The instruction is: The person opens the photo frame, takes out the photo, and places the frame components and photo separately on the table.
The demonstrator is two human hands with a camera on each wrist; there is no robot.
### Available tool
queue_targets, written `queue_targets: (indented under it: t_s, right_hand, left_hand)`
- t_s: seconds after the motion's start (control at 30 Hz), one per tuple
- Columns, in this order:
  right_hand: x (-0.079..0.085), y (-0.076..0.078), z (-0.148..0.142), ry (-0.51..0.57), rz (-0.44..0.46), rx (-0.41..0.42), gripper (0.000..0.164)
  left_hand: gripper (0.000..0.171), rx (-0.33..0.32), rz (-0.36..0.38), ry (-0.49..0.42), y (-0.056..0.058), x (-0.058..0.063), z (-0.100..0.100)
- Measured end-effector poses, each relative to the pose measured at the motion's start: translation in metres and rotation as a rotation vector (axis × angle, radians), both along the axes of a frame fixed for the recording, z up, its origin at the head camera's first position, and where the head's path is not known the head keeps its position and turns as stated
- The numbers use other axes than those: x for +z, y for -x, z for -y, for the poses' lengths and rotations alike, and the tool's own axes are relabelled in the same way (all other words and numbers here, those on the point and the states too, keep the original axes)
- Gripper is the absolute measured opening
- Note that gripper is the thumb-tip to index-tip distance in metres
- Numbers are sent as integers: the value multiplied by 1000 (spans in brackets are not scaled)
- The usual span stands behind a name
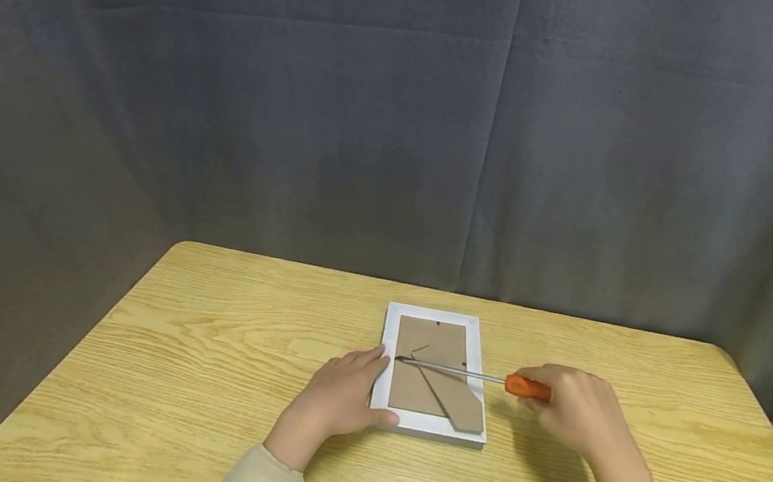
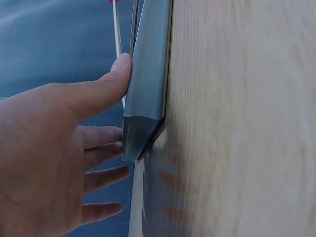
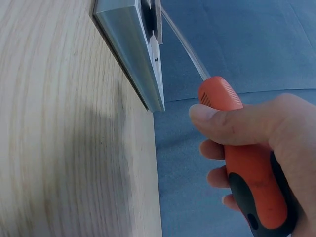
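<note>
Dark fabric curtain (image 1: 341,141) backs a wood-grain table (image 1: 185,361). White picture frame (image 1: 429,424) lies back-up on the table, between the hands — brown backing board (image 1: 411,394) uppermost. Left hand (image 1: 341,394): grip spread, fingers extended, touching the frame's left side and near-left corner. Right hand (image 1: 576,406): grip closed around the orange handle of a screwdriver (image 1: 518,387) — tip at the frame's inner left edge. Small dark tabs (image 1: 437,323) edge the board.
</note>
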State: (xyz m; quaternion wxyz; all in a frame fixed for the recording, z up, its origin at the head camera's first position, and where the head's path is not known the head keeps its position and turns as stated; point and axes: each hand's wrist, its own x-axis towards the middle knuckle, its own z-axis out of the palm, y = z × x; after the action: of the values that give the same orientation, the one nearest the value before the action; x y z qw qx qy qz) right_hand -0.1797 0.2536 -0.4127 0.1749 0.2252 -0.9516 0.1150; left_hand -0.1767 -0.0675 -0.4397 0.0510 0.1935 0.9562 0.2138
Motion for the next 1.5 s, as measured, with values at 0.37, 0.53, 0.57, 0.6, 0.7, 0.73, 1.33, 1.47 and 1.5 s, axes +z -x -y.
queue_targets:
  t_s: [0.37,0.53,0.57,0.6,0.7,0.73,1.33,1.47,1.5]
  right_hand:
    - [1,1,-1,-42,-54,18,33]
    - [0,2,3,-46,-96,42,31]
    - [-1,2,4,-49,-103,48,31]
    - [0,2,5,-51,-108,50,31]
    - [2,4,9,-63,-122,62,31]
    - [3,5,10,-69,-129,71,30]
    - [88,29,61,-460,-254,249,39]
    - [101,28,74,-536,-292,278,41]
    - [104,28,77,-555,-301,283,41]
  left_hand:
    - [88,-1,38,-28,0,-1,-3]
    - [87,-3,37,-28,-1,0,-3]
    - [86,-5,32,-28,-2,-1,-3]
    - [86,-5,27,-29,-2,-1,-2]
    - [86,-6,18,-35,-3,-1,-1]
    - [86,-5,18,-37,-3,-1,0]
    - [86,-8,3,-34,0,-3,-1]
    - [85,-9,0,-30,2,-4,-2]
    - [85,-8,-2,-30,2,-5,-2]
